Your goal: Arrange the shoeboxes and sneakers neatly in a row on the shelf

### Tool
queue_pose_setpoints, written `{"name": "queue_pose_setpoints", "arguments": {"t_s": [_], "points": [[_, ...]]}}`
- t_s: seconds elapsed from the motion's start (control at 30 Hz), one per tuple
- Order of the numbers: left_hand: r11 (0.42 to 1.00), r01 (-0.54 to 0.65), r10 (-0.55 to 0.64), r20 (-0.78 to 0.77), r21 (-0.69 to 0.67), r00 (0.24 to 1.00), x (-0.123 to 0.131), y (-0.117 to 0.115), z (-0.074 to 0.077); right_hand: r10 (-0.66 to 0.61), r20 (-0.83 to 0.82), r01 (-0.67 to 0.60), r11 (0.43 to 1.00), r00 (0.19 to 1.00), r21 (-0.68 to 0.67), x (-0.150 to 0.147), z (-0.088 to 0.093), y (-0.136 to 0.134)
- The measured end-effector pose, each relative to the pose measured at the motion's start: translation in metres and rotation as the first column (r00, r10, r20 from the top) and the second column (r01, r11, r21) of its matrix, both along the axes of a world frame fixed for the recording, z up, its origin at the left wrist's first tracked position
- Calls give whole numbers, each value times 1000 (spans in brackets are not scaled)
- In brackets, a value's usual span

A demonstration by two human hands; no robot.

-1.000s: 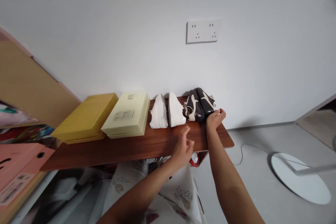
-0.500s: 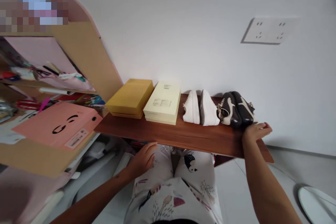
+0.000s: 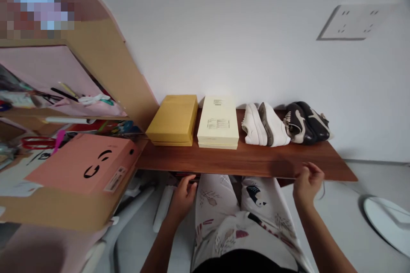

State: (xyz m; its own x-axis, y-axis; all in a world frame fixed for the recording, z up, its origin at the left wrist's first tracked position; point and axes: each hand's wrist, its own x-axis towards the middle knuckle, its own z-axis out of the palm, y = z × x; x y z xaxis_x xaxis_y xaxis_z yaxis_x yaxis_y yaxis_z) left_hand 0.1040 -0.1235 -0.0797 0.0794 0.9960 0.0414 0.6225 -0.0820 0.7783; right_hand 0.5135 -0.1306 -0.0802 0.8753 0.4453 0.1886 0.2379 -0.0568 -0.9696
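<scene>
1. Against the white wall, seen from the head camera, a long wooden worktop point(image 3: 250, 162) runs from a pink-edged shelf unit point(image 3: 105, 72) on the left towards the right.
2. Four things stand in a row along its back half: a yellow box point(image 3: 173, 119), a cream box point(image 3: 218, 121) just beside it, a pair of white sneakers point(image 3: 264, 124) lying on their sides, and a pair of black shoes point(image 3: 306, 123) with pale stripes, close against the sneakers.
3. The left hand point(image 3: 184, 190) sits just under the worktop's front edge, below the yellow box. Its fingertips are hidden by the board, so I cannot tell whether its grip is closed on anything.
4. The right hand point(image 3: 307, 181) is at the front edge, in front of the black shoes and well apart from them. It is slightly blurred; the fingers are loosely bent, and its grip is loose and empty.
5. Patterned trousers point(image 3: 224, 209) fill the space between the two forearms, below the worktop.
6. A pink box point(image 3: 86, 164) printed with a winking face lies left of the worktop, on a lower surface.
7. A white double wall socket point(image 3: 355, 21) is set in the wall above the shoes, to the right.
8. A round white base point(image 3: 387, 222) rests on the grey floor at the far right.
</scene>
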Motion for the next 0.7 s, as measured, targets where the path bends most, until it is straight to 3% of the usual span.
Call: {"name": "queue_pose_setpoints", "arguments": {"t_s": [0.07,0.13,0.17,0.23,0.3,0.37,0.43,0.53,0.6,0.67,0.7], "points": [[985,88,-98,-59,-150,993,-15,-6,2,171,-30,-172,985,985,-9,-36,14,-1],[950,144,-177,-96,-275,980,-33,-11,6,448,-72,-450,893,891,-23,-67,27,1],[942,139,-175,-95,-307,980,-41,-12,9,601,-97,-607,794,793,-46,-80,33,3],[950,78,-94,-41,-304,995,-56,-9,19,836,-136,-847,522,531,-100,-104,44,9],[973,-19,39,82,-229,996,-65,0,34,945,-145,-951,272,293,-144,-125,55,17],[984,-117,146,229,-133,962,-71,15,51,981,-122,-977,129,151,-170,-146,67,28],[974,-217,228,352,-69,908,-77,37,66,993,-90,-982,64,81,-178,-168,77,41],[925,-378,348,495,-41,796,-92,82,79,998,-51,-989,30,38,-144,-203,87,63],[864,-501,435,563,-42,703,-104,116,82,997,-42,-993,60,64,-98,-226,91,80],[784,-617,529,591,-66,609,-114,148,81,987,-48,-986,146,150,-86,-249,94,98],[778,-624,539,586,-72,604,-118,163,80,976,-54,-975,204,209,-93,-259,95,108]]}}
